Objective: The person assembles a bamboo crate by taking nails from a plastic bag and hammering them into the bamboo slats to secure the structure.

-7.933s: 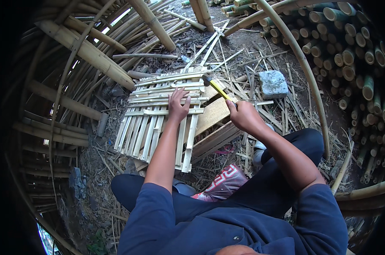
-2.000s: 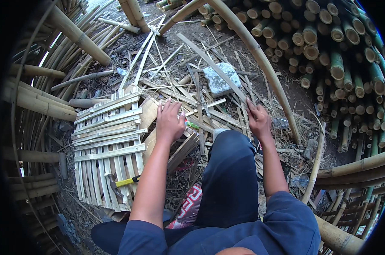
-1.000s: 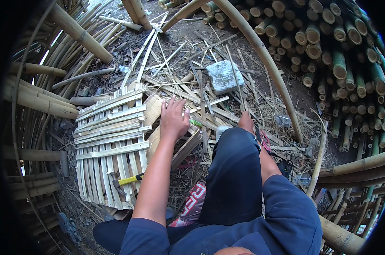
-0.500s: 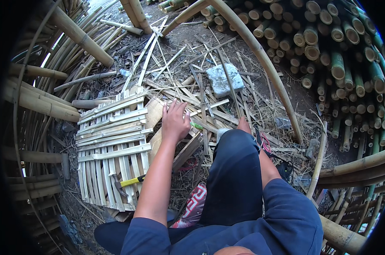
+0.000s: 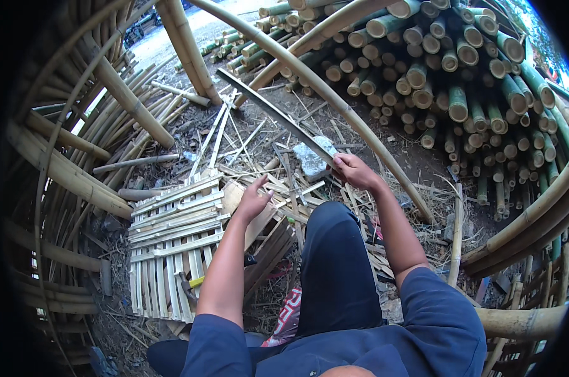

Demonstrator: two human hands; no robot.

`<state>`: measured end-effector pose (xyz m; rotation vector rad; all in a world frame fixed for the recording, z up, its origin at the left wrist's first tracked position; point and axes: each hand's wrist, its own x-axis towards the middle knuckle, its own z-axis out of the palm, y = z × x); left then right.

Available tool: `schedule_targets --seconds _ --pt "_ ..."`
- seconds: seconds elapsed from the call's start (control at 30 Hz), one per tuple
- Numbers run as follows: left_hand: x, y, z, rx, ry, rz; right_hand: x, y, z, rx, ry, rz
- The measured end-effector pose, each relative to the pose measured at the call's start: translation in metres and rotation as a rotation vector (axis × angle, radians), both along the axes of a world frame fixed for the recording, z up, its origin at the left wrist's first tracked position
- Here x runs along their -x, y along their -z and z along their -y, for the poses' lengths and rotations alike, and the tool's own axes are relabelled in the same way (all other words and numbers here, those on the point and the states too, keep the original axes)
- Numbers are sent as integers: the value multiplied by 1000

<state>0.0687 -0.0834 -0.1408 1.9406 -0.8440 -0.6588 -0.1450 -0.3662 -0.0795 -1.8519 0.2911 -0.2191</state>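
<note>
A long, dark, flat bamboo strip slants up and to the left from my right hand, whose fingers are closed round its lower end. My left hand has its fingers apart and nothing visible in it; it hovers beside a flat wooden block. To its left lies a lattice panel of pale bamboo slats, crossed over one another. A claw hammer with a yellow handle rests on the panel's lower edge, partly hidden behind my left forearm.
A whitish stone block sits among scattered bamboo offcuts. Cut bamboo poles are stacked at the far right. A curved bamboo pole arches across the space ahead. More poles stand at the left. A red-and-white bag lies beside my leg.
My right hand has come up from beside my knee, raising the dark strip and swinging its far end to the left. My left hand has lifted off the wood.
</note>
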Motion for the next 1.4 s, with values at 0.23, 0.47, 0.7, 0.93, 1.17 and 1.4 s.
schedule_targets --seconds 0.23,0.47,0.7,0.93,1.17,1.4 --pt "42 -154 -67 784 -83 -327 -10 -80 -57 -25 -382 -26" --pt "81 -200 -215 881 -509 -209 -52 -104 -165 32 -775 -88" --pt "119 -185 -329 936 -784 -85 -74 -124 -245 355 -838 -102" --pt "119 -144 -389 1070 -1004 -203 -173 -98 -148 955 -86 -71" --pt "106 -115 -425 1140 -1047 -255 -148 -102 -254 185 -888 -193" --pt "94 -86 -456 1307 -839 -229 -132 -98 -305 272 -815 164"
